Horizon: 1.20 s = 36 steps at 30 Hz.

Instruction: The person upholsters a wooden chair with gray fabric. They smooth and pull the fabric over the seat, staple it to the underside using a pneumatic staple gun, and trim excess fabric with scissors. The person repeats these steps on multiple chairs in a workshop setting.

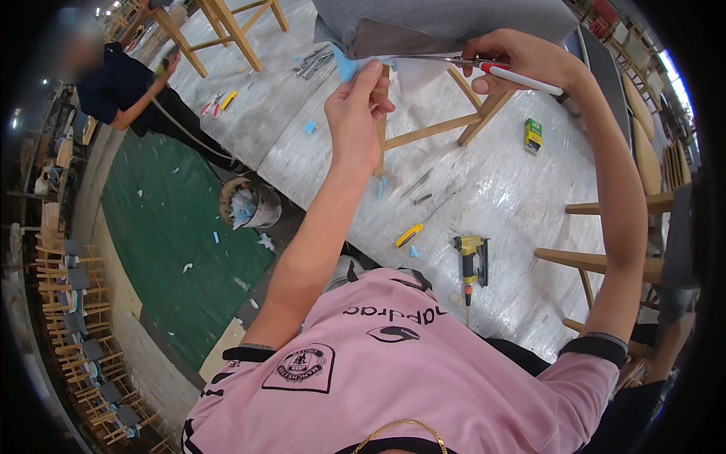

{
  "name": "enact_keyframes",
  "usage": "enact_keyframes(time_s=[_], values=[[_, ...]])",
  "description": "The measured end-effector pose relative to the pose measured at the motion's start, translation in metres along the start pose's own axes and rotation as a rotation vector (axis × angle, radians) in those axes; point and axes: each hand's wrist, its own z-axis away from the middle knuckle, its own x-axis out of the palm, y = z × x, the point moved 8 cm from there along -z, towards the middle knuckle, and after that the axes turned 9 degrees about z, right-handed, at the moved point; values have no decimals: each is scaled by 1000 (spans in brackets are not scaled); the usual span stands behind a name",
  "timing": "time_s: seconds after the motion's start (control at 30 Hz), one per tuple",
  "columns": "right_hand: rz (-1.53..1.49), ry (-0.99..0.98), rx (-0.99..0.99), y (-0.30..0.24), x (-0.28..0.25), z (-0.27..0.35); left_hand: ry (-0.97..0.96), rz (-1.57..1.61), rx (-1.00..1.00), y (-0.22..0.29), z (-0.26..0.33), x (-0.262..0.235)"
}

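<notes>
Grey fabric chair seat point(446, 19) sits raised on a wooden frame over the plastic-wrapped workbench point(522, 197). Your left hand point(355, 113) pinches a strip of blue foam point(346, 66) at its edge. Your right hand point(522, 60) grips red-and-white-handled scissors point(484, 68), blades reaching toward the foam. A yellow staple gun point(473, 261) lies near your chest.

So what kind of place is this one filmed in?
Most likely a furniture upholstery workshop: wooden chair frames stacked along the wall, a staple gun on the wrapped bench, and scissors at grey fabric on an upturned chair.
</notes>
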Motion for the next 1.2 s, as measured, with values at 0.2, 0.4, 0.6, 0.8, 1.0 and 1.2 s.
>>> enact_keyframes(time_s=[0.2, 0.4, 0.6, 0.8, 1.0, 1.2], values=[[35, 84, -56, -9, -1, -4, 14, -23, 24, -4, -4, -2], [74, 163, -116, -20, -2, -7, 14, -21, 24, -3, -2, 1], [148, 200, -121, -32, -6, -10, 62, 19, -9, 1, 2, 4], [144, 128, -121, -31, -6, -17, 1, -18, -30, -1, -2, 0], [145, 236, -162, -36, -10, -11, 17, -37, -31, 0, -1, 0], [193, 198, -137, -32, -7, -14, -7, -26, -49, -5, -4, 2]])
